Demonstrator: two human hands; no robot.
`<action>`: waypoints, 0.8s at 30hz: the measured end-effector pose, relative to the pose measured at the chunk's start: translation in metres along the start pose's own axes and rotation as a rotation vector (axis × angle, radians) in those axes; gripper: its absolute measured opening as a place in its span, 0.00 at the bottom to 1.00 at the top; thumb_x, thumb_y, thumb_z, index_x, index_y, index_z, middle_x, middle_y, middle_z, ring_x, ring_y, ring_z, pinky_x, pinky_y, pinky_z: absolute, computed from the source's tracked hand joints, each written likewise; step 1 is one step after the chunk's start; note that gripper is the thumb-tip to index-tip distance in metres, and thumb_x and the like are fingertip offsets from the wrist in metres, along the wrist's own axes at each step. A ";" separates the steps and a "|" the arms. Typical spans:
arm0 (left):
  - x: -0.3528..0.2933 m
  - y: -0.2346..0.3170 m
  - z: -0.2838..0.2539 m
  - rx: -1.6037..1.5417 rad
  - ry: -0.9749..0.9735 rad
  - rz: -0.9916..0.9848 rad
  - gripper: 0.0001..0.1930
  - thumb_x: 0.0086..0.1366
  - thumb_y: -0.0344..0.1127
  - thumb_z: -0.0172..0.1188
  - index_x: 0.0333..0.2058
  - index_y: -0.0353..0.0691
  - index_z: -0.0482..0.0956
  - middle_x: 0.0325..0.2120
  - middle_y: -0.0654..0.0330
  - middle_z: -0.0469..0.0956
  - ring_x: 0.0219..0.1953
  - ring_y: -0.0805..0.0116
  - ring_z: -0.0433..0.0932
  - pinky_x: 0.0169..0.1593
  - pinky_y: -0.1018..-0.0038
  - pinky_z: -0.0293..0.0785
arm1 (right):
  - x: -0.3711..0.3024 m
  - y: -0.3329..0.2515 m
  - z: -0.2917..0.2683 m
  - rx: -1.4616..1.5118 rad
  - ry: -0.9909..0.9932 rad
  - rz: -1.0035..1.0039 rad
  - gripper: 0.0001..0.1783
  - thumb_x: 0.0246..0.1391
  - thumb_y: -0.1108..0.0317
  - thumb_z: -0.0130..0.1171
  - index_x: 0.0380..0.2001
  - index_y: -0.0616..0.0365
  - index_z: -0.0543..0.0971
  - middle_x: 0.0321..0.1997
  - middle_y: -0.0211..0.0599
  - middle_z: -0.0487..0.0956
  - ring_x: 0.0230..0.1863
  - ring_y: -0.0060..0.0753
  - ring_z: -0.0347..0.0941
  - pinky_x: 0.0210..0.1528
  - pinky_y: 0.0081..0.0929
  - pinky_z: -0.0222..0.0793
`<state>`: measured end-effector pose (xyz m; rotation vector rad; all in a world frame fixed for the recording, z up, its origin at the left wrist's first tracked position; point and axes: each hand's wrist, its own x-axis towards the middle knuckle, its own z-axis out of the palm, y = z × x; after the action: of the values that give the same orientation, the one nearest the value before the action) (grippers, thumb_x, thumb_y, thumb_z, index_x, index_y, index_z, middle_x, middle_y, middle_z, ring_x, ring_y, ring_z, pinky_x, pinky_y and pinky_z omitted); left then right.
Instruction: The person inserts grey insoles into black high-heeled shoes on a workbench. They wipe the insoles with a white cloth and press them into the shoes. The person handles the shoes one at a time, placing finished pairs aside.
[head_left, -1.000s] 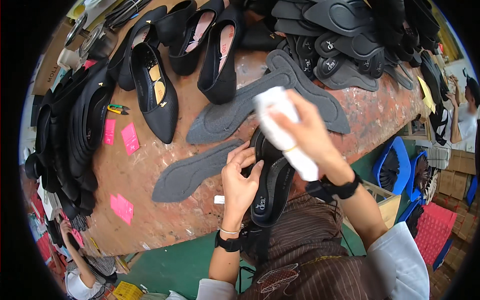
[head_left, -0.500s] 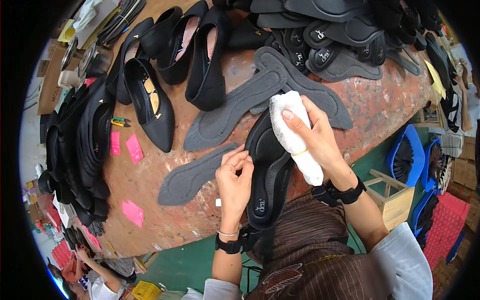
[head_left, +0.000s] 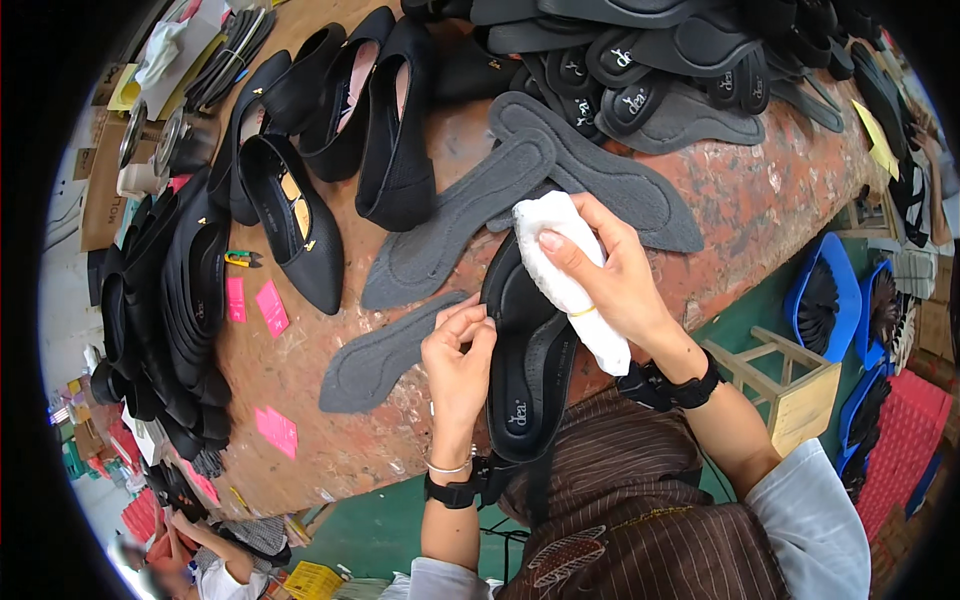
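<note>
A black shoe [head_left: 512,405] with a cushioned insole stands in front of me, toe pointing away and heel near my apron. My left hand [head_left: 462,355] is closed at its left rim, fingertips pinched on the edge. My right hand [head_left: 625,285] grips a white cloth bundle [head_left: 560,270], bound with a thin yellow band, over the shoe's front right side. The bundle hides part of the toe area. Grey shoe-shaped insoles lie just beyond: one insole [head_left: 375,365] left of my left hand, another insole [head_left: 455,215] farther off, and one more [head_left: 625,195] behind the bundle.
Finished black shoes [head_left: 290,235] stand at the far left, beside stacked shoes [head_left: 190,300]. Small yellow-handled snips [head_left: 243,259] and pink labels [head_left: 271,308] lie nearby. Black insoles [head_left: 690,45] pile up at the back. A wooden stool [head_left: 805,400] and blue bins [head_left: 830,290] stand right.
The whole view has shifted slightly. Both hands keep the same grips, and the bundle stays over the shoe's front with little visible movement against it.
</note>
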<state>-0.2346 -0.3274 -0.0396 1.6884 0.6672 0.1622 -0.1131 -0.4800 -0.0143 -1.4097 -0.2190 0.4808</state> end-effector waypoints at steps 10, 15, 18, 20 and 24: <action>0.004 -0.004 0.006 0.018 0.018 -0.077 0.07 0.61 0.26 0.62 0.29 0.27 0.84 0.26 0.56 0.82 0.45 0.66 0.78 0.50 0.70 0.71 | 0.000 0.000 0.003 -0.035 0.024 -0.001 0.16 0.59 0.65 0.63 0.46 0.63 0.77 0.40 0.32 0.80 0.42 0.18 0.74 0.45 0.21 0.70; 0.000 0.001 0.001 -0.179 -0.034 -0.158 0.08 0.58 0.23 0.60 0.36 0.25 0.83 0.45 0.53 0.78 0.47 0.70 0.76 0.52 0.74 0.71 | 0.000 0.005 0.002 -0.077 0.025 -0.061 0.16 0.58 0.65 0.63 0.46 0.64 0.78 0.41 0.34 0.80 0.44 0.21 0.74 0.46 0.24 0.71; 0.005 -0.001 -0.010 -0.266 -0.137 -0.213 0.14 0.55 0.17 0.57 0.41 0.26 0.83 0.50 0.53 0.75 0.50 0.70 0.75 0.53 0.74 0.72 | 0.000 0.009 0.002 -0.143 0.035 -0.084 0.17 0.56 0.66 0.64 0.47 0.61 0.78 0.41 0.37 0.79 0.42 0.27 0.76 0.46 0.25 0.70; 0.001 0.001 -0.013 -0.185 -0.208 -0.153 0.17 0.54 0.15 0.57 0.44 0.27 0.82 0.51 0.54 0.74 0.52 0.70 0.75 0.55 0.74 0.71 | 0.000 0.008 0.003 -0.317 0.030 -0.247 0.17 0.54 0.66 0.65 0.47 0.58 0.79 0.40 0.39 0.78 0.42 0.33 0.77 0.44 0.28 0.72; -0.001 0.000 -0.017 -0.268 -0.289 -0.169 0.25 0.50 0.12 0.59 0.51 0.28 0.78 0.57 0.55 0.70 0.55 0.68 0.74 0.56 0.74 0.72 | -0.020 -0.003 0.021 -0.887 -0.144 -0.460 0.17 0.48 0.68 0.65 0.43 0.51 0.77 0.37 0.38 0.72 0.37 0.42 0.78 0.33 0.39 0.76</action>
<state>-0.2433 -0.3131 -0.0351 1.3577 0.5411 -0.1077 -0.1392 -0.4701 -0.0055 -2.1006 -0.9354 0.0815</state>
